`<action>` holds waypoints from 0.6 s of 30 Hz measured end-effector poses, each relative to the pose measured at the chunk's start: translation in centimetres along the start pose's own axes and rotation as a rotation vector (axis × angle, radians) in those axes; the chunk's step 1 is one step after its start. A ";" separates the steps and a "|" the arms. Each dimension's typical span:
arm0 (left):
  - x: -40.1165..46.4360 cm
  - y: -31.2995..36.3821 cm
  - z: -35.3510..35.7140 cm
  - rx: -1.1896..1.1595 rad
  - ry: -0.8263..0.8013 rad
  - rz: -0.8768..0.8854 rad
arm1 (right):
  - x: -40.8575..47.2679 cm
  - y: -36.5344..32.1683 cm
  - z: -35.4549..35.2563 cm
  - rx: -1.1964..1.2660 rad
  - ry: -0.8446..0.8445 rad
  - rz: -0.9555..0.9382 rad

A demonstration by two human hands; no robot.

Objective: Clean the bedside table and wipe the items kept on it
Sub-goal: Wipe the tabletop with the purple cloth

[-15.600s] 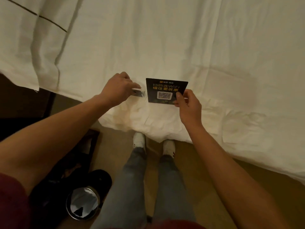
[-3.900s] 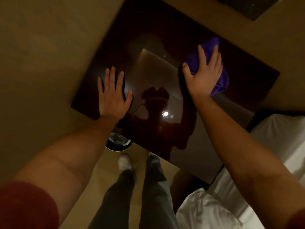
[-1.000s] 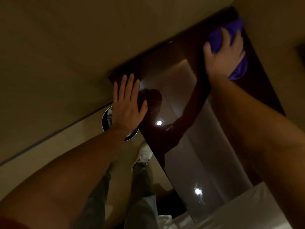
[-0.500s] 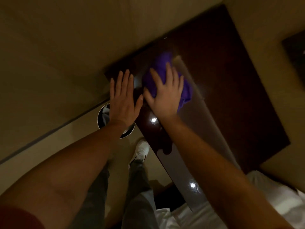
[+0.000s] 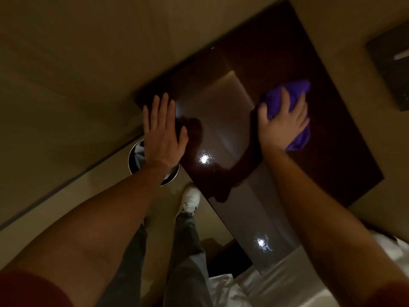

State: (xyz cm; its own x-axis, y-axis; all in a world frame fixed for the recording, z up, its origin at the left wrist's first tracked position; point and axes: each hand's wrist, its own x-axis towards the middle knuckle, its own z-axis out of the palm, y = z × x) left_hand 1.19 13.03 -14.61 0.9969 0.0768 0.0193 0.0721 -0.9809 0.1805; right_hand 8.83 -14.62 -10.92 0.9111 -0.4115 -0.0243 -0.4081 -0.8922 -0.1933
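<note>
Your right hand (image 5: 284, 125) lies spread over the bunched purple cloth (image 5: 296, 100), fingers fairly straight and pressing it flat onto the far side of the bedside table (image 5: 332, 151), with the cloth's edges showing beyond your fingertips and past the little-finger side of your palm. Your left hand (image 5: 162, 134) rests open and flat at the table's near-left corner, fingers together and pointing away from you, holding nothing; the two hands are well apart, with the glossy middle of the top between them. The main risk, as I judge it, is that you only press the cloth rather than grip it, so a fast stroke toward the edge could leave it behind or push it off the far side. Your bracing palm sits right at the corner and its heel overhangs the edge, so if you lean harder it could slip off toward the metal bin (image 5: 136, 160) just below it on the floor. That bare palm will likely leave prints on the polished surface, so plan to wipe there too. Both forearms reach straight out from you, the right one crossing over the table's near edge. White bedding (image 5: 276, 284) lies beside the table at lower right, and your shoe (image 5: 190, 199) stands just by the table's front edge.
</note>
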 end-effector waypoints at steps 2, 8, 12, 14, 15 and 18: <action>0.0 0.0 0.0 -0.006 0.002 -0.001 | 2.6 -3.3 0.8 0.027 0.011 0.017; 0.0 0.1 -0.4 -0.054 0.003 0.006 | -2.3 -9.8 2.2 0.031 -0.043 -0.202; 0.0 -0.1 -0.9 -0.057 -0.021 0.018 | -9.9 -8.9 2.5 0.051 -0.079 -0.355; 0.0 -0.1 -1.4 -0.035 -0.046 0.026 | -13.3 -7.5 2.4 0.057 -0.095 -0.375; 0.0 0.0 -1.6 -0.022 -0.054 0.032 | -14.8 -6.6 2.4 0.063 -0.106 -0.378; -0.1 0.3 -2.0 -0.002 -0.085 0.024 | -18.9 -3.8 1.9 0.053 -0.118 -0.357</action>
State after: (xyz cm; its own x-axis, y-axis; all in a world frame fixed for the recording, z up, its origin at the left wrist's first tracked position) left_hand 1.07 13.11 -12.61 0.9975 0.0377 -0.0601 0.0482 -0.9819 0.1831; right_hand -6.74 -3.13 -11.61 0.9971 -0.0498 -0.0581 -0.0633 -0.9634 -0.2605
